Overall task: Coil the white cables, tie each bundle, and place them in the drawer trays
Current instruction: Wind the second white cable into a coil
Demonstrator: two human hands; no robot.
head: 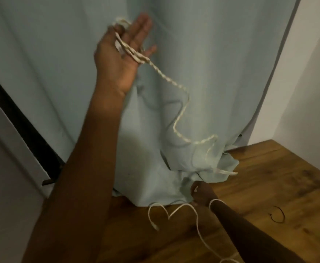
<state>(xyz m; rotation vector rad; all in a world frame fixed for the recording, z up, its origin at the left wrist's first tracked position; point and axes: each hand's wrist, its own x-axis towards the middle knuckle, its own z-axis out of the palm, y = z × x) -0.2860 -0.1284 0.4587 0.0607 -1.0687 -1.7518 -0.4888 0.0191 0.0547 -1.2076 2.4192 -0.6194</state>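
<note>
The head view, the only one, looks down past a pale curtain (203,54) to a wood floor (269,186). The left hand (121,52) is raised high, palm toward the camera, fingers mostly straight and spread; turns of a white twisted cable (176,86) lie across the palm and loop around the curled index finger and thumb, and the rest of it trails down in a slack wave in front of the curtain to a free end near the hem. The right hand (201,194) is low at the curtain's bottom edge, fingers curled into a fist; it seems to pinch a thin white cable (182,207), which loops over the floor and around that wrist, though blur and shadow leave the grip uncertain. This looks like the coiling step, early on: most of the twisted length is not yet wound. The next move probably calls for bringing the slack up and laying even turns around the left hand without tangling the two cables. No drawer, trays or ties are in view. A small dark loop (278,217) on the floor is too small to identify, and the thin cable runs off the bottom edge.
</note>
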